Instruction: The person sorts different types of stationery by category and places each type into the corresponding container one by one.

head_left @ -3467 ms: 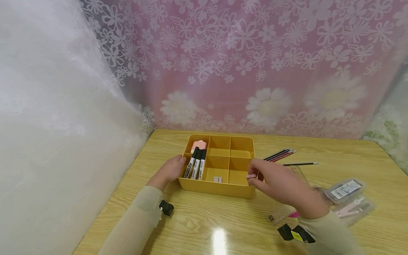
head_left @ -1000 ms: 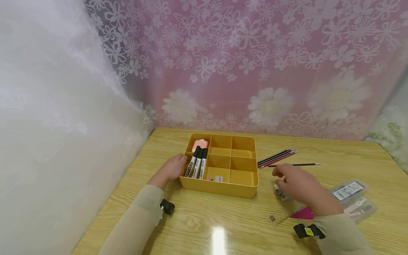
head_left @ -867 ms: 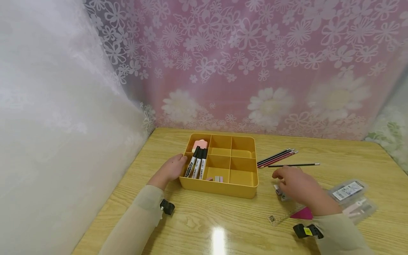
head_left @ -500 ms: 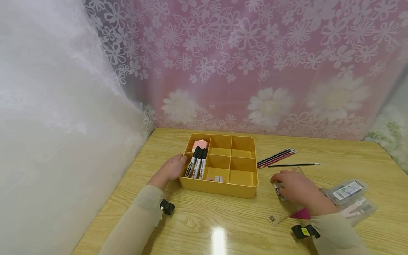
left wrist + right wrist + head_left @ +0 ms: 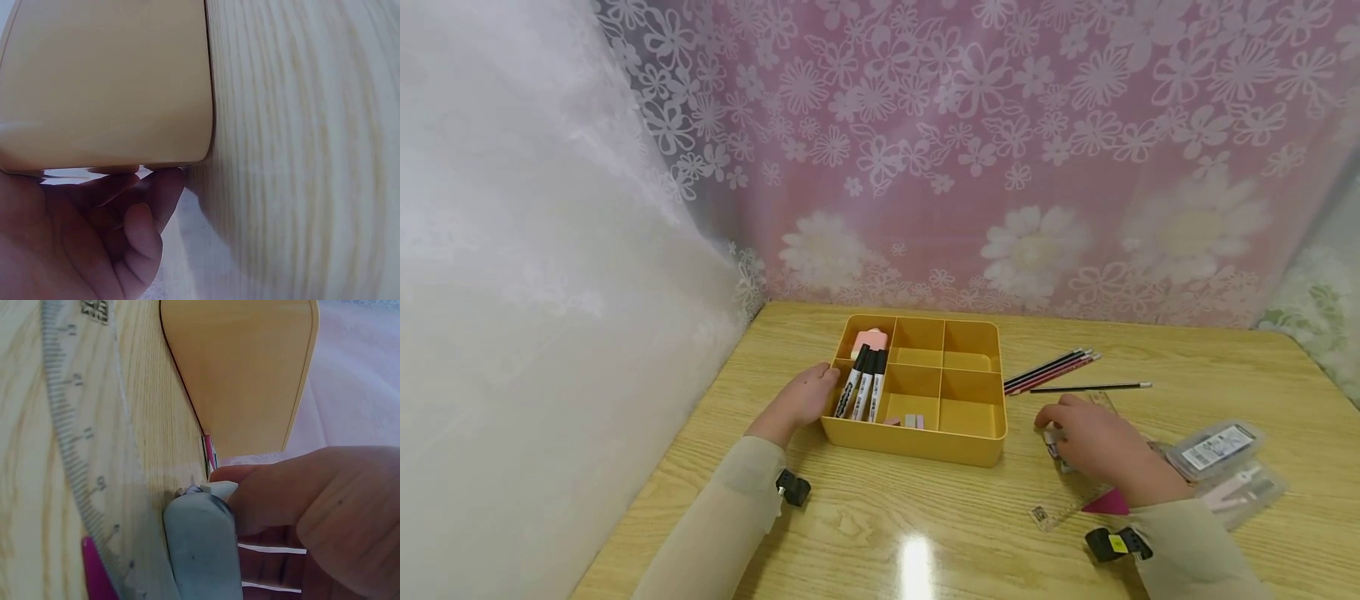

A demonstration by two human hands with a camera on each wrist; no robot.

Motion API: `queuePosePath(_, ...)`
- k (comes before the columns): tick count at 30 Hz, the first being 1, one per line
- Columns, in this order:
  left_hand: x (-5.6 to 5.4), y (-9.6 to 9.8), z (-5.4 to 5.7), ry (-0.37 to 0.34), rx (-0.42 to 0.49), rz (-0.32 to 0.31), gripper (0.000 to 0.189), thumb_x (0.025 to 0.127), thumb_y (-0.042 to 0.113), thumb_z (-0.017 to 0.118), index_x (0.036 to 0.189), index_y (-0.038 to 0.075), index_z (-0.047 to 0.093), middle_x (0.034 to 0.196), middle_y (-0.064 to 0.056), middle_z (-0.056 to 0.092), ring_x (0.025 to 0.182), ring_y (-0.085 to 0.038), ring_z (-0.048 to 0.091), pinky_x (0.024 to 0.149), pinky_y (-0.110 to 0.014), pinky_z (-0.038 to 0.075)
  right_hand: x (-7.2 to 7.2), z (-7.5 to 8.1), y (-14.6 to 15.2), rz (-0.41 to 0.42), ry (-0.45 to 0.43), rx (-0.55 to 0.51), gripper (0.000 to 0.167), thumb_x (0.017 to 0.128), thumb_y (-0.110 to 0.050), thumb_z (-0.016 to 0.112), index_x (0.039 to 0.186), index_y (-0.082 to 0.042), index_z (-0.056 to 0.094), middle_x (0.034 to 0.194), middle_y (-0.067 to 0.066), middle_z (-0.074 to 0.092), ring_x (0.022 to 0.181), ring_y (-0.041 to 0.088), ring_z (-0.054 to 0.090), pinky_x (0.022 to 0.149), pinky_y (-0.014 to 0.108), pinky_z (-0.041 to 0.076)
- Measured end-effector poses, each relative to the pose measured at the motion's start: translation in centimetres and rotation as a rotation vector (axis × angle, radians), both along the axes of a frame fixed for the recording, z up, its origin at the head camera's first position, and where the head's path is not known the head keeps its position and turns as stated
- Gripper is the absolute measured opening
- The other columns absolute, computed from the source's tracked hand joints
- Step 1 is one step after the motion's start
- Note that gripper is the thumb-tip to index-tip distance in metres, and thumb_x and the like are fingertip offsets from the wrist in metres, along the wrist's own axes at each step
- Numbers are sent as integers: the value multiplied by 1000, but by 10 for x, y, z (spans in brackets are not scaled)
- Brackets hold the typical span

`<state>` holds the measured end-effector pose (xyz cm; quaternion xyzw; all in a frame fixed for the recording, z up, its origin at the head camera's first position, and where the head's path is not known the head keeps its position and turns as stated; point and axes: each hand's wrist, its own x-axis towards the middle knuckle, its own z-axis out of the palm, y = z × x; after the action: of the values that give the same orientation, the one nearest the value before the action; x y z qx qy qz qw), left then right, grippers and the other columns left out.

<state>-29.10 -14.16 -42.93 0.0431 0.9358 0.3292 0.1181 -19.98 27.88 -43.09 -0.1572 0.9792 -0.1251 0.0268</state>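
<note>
A yellow six-compartment tray (image 5: 913, 446) stands on the table. My left hand (image 5: 808, 396) grips its left side wall, thumb up at the rim; in the left wrist view the fingers (image 5: 164, 194) lie bent against the wall. Three black-capped markers (image 5: 863, 387), a pink flat item (image 5: 871, 340) and several small erasers (image 5: 911, 422) sit in the tray. Right of it, my right hand (image 5: 1101, 442) is low over the table. In the right wrist view its fingers pinch a small white eraser (image 5: 223, 489) at the end of a grey-white rounded case (image 5: 201, 540).
Several pencils (image 5: 1051, 371) lie right of the tray, with a single black pencil (image 5: 1097, 387) near them. A clear ruler (image 5: 1048, 512) and a magenta piece (image 5: 1107, 502) lie by the right hand. Clear plastic cases (image 5: 1217, 450) rest farther right. A floral curtain (image 5: 1000, 150) hangs behind.
The right hand held a small pink eraser over the tray's right edge; that eraser now lies inside. The hand has moved right and down to the grey-white case. The left hand stays put.
</note>
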Motion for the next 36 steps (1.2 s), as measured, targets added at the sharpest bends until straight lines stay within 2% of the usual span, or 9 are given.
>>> queuePosePath(8,0,0,-1,0,11,10,63,109,44,24,154,2,40,154,-17,43,143,-38,37,117,-55,26,2,1,-1,-18,0,-3,20,85,-2,68,92,-20,66,91,-1,52,70,16,48,60,35,45)
queuePosePath(18,-1,0,-2,-6,22,13,62,109,45,24,153,3,42,152,-17,46,142,-37,39,116,-55,27,2,7,0,-28,13,0,13,88,-9,68,90,-19,60,88,-3,54,70,15,48,59,36,45)
queuePosePath(24,-1,0,-1,1,16,11,62,109,44,24,152,3,43,151,-17,47,141,-37,40,116,-55,27,6,21,-6,-17,53,-82,12,89,-11,66,94,-19,59,97,-3,60,73,13,52,62,35,47)
queuePosePath(30,-1,0,-1,-1,21,14,62,109,45,24,151,3,44,150,-17,48,140,-37,41,116,-55,28,13,40,-18,9,99,-177,12,92,-9,62,99,-18,59,86,-7,57,69,12,50,58,31,43)
queuePosePath(36,0,0,-1,-12,24,15,62,110,45,24,152,3,41,152,-17,46,141,-37,40,116,-56,28,24,57,-32,39,151,-205,14,94,-13,65,106,-19,63,86,-12,58,72,8,51,58,30,44)
